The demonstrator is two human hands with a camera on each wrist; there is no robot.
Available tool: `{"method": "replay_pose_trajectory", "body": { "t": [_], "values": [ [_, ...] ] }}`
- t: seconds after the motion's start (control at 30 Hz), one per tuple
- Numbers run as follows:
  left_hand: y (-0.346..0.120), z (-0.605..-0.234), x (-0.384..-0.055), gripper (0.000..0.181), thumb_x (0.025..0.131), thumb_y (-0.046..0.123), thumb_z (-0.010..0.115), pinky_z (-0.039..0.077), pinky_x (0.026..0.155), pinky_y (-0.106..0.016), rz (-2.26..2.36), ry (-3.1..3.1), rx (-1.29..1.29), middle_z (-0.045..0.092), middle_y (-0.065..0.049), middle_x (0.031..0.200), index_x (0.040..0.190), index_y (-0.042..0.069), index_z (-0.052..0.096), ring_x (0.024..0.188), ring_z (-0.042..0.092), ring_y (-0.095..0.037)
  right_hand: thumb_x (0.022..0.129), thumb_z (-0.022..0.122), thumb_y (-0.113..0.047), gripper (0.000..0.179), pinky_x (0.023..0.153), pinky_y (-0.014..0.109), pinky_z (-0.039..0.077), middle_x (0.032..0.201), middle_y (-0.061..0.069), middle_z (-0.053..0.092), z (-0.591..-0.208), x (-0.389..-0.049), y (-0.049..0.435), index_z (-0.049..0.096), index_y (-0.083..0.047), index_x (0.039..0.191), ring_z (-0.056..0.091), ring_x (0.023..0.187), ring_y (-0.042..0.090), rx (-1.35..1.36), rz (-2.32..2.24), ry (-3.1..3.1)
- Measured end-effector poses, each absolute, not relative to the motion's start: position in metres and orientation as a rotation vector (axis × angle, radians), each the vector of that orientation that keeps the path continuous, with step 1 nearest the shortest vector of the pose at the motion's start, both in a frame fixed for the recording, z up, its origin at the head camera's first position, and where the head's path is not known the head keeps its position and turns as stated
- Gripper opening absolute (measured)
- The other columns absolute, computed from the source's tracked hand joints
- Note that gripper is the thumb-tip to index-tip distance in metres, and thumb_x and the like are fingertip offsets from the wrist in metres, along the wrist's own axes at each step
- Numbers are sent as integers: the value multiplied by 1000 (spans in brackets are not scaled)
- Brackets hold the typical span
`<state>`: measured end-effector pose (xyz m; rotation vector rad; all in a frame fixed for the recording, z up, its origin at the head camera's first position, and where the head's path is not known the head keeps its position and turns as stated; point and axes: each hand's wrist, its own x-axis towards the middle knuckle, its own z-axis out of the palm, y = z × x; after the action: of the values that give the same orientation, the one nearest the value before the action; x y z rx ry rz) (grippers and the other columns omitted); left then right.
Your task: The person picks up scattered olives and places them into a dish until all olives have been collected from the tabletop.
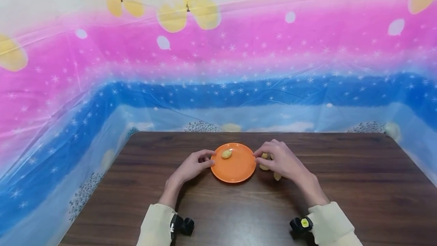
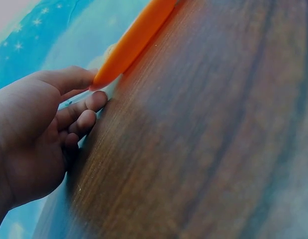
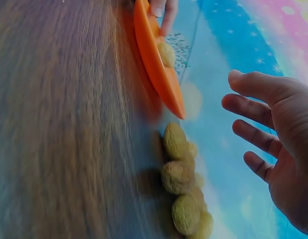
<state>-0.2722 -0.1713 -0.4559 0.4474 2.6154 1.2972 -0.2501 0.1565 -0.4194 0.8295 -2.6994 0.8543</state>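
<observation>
An orange plate (image 1: 233,170) is at the middle of the table, with one small wrinkled yellow-brown oval lump (image 1: 227,154), walnut-like, on it. My left hand (image 1: 194,167) pinches the plate's left rim; in the left wrist view the thumb is against the rim and the fingers are below. My right hand (image 1: 281,159) is by the right rim. In the right wrist view its fingers are spread and hold nothing, apart from the plate (image 3: 156,64). Several similar lumps (image 3: 178,177) lie in a cluster beside the plate, partly covered by my right hand in the head view.
The dark wooden table (image 1: 232,215) ends at a back edge just beyond the plate. Behind it hangs a pink and blue patterned cloth (image 1: 218,56). Each wrist carries a black camera, the left one (image 1: 184,225) and the right one (image 1: 300,224).
</observation>
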Motion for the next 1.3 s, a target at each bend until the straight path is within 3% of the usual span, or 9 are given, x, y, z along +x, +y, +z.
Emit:
{"method": "replay_pose_trajectory", "body": {
  "t": [0.37,0.6,1.0,1.3],
  "values": [
    [-170,-461,-274,34,97,30,64,41,74,-32,1310,2598,471,60,-3,93,131,24,63,83,52,-19,90,74,-27,14,93,49,38,97,-14,68,-431,-235,180,78,-26,103,57,97,21,718,874,-2782],
    [-171,-461,-274,35,97,31,64,41,75,-33,1313,2599,478,60,-4,94,132,25,62,83,53,-20,90,75,-25,19,84,43,39,102,-8,68,-437,-229,193,76,-24,108,53,95,18,695,861,-2804],
    [-172,-459,-275,36,97,32,65,41,75,-33,1315,2600,462,60,-3,94,132,24,62,84,52,-20,89,75,-28,25,85,43,44,110,-9,67,-450,-223,208,74,-23,113,55,102,17,665,847,-2814],
    [-171,-458,-274,36,96,32,66,41,74,-33,1301,2608,446,60,-3,94,131,24,63,83,52,-20,90,74,-31,26,94,52,46,119,-3,66,-452,-224,211,73,-23,115,56,115,26,672,878,-2852]
  ]
}}
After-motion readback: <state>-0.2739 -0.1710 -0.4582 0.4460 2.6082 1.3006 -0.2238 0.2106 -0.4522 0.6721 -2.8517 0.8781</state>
